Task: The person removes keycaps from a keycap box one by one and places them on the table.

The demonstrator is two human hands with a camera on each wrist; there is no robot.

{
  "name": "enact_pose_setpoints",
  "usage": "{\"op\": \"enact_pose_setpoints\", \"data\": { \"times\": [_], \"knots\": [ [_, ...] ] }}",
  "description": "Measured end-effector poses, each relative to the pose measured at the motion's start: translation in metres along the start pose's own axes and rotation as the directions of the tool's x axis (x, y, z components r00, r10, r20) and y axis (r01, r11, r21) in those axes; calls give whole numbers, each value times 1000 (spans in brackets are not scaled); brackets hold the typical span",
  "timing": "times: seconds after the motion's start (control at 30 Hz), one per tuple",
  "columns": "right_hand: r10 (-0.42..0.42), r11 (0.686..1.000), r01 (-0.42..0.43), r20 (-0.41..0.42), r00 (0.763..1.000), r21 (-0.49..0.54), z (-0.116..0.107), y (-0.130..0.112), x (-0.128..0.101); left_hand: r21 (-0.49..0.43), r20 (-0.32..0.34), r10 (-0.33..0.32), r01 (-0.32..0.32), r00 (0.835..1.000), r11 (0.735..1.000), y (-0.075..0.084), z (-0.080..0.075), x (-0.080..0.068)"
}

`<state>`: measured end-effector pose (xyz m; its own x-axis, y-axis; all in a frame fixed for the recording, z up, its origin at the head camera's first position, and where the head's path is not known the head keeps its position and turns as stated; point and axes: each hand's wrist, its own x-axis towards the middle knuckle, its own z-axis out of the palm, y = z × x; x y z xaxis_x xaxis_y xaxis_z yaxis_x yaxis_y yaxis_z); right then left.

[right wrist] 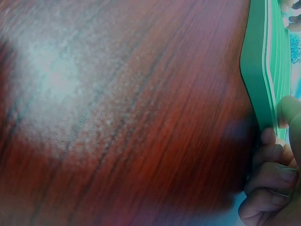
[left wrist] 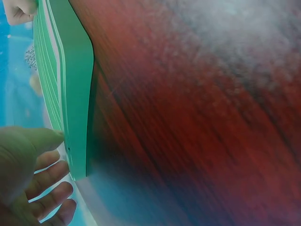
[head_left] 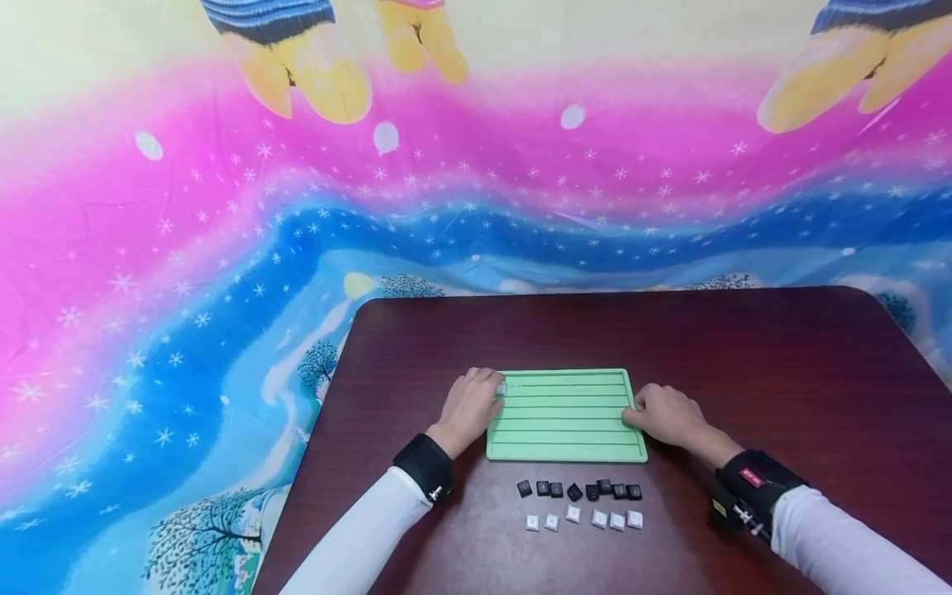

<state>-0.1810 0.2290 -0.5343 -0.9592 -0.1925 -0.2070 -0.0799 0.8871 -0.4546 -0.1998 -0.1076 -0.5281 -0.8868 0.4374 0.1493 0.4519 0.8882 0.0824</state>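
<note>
Green grooved board [head_left: 565, 416] lies flat mid-tabletop [head_left: 744, 355], held at both short edges: the left hand [head_left: 467, 411] curls its fingers [left wrist: 47, 181] over the left rim, the right hand [head_left: 668, 416] pinches the right rim. Just in front, near the person, seven black keycaps [head_left: 578, 490] and six white keycaps [head_left: 583, 520] sit in two loose rows. Every groove looks bare, so filling appears not yet begun.

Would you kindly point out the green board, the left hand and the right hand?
green board [head_left: 565, 417], head view, middle of its ridged face.
left hand [head_left: 467, 409], head view, its back.
right hand [head_left: 667, 416], head view, its back.
</note>
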Motion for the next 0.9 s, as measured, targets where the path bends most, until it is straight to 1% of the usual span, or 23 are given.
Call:
{"op": "enact_pose_setpoints", "data": {
  "times": [0.2, 0.33, 0.57, 0.9],
  "knots": [
    [-1, 1000, 1, -3, 1000, 2, 0, 0, 0, 8, -17, 17, -17, 1000, 1000, 1, 3, 4],
    [-6, 1000, 6, -6, 1000, 5, 0, -1, -1, 2, -30, 26, -26, 999, 1000, 1, 3, 5],
    [-15, 1000, 15, -12, 1000, 6, 0, 0, -1, -7, -49, 20, -21, 999, 1000, 1, -2, 6],
    [-18, 1000, 18, -9, 1000, 8, 0, 1, 0, -22, -55, 30, -31, 998, 999, 5, -10, 5]
  ]
}}
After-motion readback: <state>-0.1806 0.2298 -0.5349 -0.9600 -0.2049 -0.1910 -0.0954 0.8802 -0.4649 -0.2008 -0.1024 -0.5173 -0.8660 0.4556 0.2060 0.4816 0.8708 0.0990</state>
